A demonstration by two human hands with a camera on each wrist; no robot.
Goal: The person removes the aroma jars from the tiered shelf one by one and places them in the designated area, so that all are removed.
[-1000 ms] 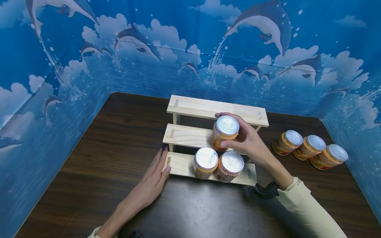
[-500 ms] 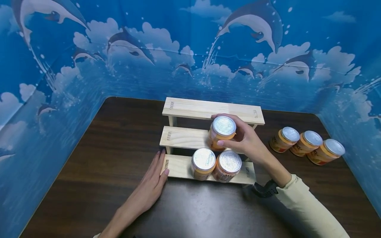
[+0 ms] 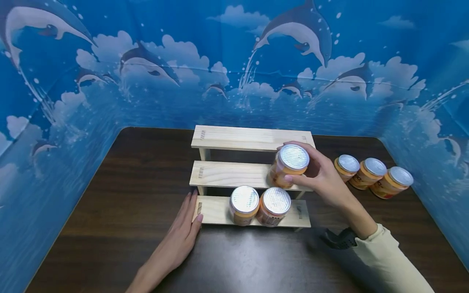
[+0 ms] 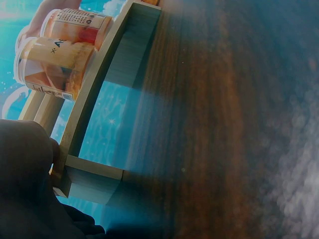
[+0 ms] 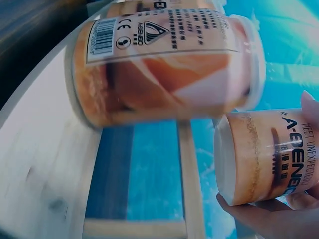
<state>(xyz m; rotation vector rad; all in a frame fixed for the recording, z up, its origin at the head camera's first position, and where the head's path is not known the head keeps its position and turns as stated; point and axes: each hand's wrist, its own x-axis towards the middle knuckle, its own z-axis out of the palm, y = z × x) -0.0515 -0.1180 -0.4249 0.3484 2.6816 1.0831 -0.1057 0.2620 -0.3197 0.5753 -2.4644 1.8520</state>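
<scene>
A three-step wooden rack (image 3: 253, 138) stands on the dark table. My right hand (image 3: 326, 175) grips a jar (image 3: 293, 158) with a silver lid and orange contents, over the right part of the middle step. In the right wrist view that held jar (image 5: 269, 159) is upright, close to the middle step; whether it touches cannot be told. Two similar jars, the left jar (image 3: 244, 205) and the right jar (image 3: 274, 206), stand side by side on the bottom step. My left hand (image 3: 179, 232) touches the left end of that step with straight fingers.
Three more jars of the same kind stand in a row on the table right of the rack, the nearest jar (image 3: 392, 183) at the far right. A blue dolphin-print cloth (image 3: 220, 106) surrounds the table (image 3: 110, 211) at the back and sides.
My right hand has carried the jar to the right along the middle step. My left hand stays at the rack's left end. The head view has shifted slightly.
</scene>
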